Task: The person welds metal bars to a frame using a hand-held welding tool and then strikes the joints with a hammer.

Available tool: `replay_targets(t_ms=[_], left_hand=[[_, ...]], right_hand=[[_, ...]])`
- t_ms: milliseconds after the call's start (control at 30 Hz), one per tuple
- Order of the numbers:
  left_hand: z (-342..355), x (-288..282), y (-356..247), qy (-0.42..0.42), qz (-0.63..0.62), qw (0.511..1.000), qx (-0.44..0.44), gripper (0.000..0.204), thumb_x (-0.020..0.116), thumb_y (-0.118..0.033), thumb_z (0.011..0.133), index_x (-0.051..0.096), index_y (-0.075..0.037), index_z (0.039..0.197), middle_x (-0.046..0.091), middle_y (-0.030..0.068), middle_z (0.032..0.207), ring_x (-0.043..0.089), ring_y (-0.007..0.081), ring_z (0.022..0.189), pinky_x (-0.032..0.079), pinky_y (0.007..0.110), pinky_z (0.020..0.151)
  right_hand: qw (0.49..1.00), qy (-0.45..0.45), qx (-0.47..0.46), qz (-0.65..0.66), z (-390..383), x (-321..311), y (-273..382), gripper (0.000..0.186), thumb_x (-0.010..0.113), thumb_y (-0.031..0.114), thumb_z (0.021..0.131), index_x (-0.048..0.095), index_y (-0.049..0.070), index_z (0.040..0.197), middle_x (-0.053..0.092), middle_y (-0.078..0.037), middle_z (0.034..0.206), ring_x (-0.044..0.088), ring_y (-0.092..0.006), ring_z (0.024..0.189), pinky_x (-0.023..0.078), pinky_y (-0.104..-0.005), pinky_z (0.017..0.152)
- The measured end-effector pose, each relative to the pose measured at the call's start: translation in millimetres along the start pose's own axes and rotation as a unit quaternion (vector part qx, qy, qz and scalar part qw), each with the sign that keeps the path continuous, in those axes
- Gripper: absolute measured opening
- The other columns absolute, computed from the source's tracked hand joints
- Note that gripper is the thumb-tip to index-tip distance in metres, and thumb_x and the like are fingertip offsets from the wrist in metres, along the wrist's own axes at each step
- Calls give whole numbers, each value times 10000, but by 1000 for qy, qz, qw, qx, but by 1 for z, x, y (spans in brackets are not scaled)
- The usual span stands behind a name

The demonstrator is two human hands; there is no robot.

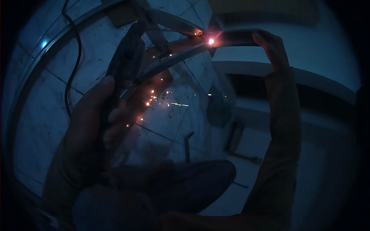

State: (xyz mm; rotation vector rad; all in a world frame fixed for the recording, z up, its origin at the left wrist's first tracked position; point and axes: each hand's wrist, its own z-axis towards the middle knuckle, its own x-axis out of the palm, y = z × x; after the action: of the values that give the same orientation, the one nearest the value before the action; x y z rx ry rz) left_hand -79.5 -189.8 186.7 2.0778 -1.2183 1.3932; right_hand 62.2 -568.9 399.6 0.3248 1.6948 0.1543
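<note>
Left hand [90, 119] grip wrapped round electrode holder [125, 63], lower left; right hand [271, 44] pinching metal bar [235, 38]; keep arc [211, 41] steady.

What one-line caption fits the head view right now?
In dim blue light, the left hand grips a dark welding tool, sparks falling, while the right hand steadies a curved metal bar.

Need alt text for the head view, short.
Dim, blue-tinted view down at a person welding: the left hand grips a dark welding tool whose tip meets a curved metal bar at a bright glowing spot, with orange sparks falling. The right hand steadies the bar beside the glow, above a tiled floor.
</note>
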Motion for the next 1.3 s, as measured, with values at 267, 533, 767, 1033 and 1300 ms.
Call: replay_targets(t_ms=[267,533,767,1033,1300], left_hand=[[16,-2,-11,44,39,998,37,396,438,-409,1056,555,-47,1166,497,-5,655,415,80,412,341,218,379],[17,1,-7,1,87,996,24,496,381,-446,1066,529,-5,1238,429,-40,620,379,43,372,330,210,336],[21,2,-5,16,90,995,33,516,393,-445,1065,517,21,1249,420,-35,615,382,48,359,331,211,322],[23,6,-5,28,93,995,24,487,417,-451,1057,521,0,1210,450,-24,644,392,63,381,338,223,346],[25,2,-5,53,92,994,20,457,431,-454,1052,521,-25,1182,475,-4,671,411,75,406,357,225,369]], right_hand=[[1000,-14,6,-12,7,2,-2,383,668,260,935,688,-29,1186,696,-83,1050,590,-170,1014,429,-317,962],[1000,-22,-13,-7,4,4,2,386,694,246,939,687,-65,1168,702,-90,1044,602,-163,1003,447,-313,950],[999,-42,-5,-5,1,5,1,404,710,245,930,682,-59,1195,706,-112,1084,614,-185,1037,448,-326,979],[999,-51,20,-4,7,1,-5,409,734,206,910,673,-81,1194,700,-118,1099,615,-177,1043,452,-292,966],[1000,-24,-11,5,7,0,-9,556,754,276,903,608,-129,1255,680,-176,1154,620,-219,1092,455,-326,1003]])
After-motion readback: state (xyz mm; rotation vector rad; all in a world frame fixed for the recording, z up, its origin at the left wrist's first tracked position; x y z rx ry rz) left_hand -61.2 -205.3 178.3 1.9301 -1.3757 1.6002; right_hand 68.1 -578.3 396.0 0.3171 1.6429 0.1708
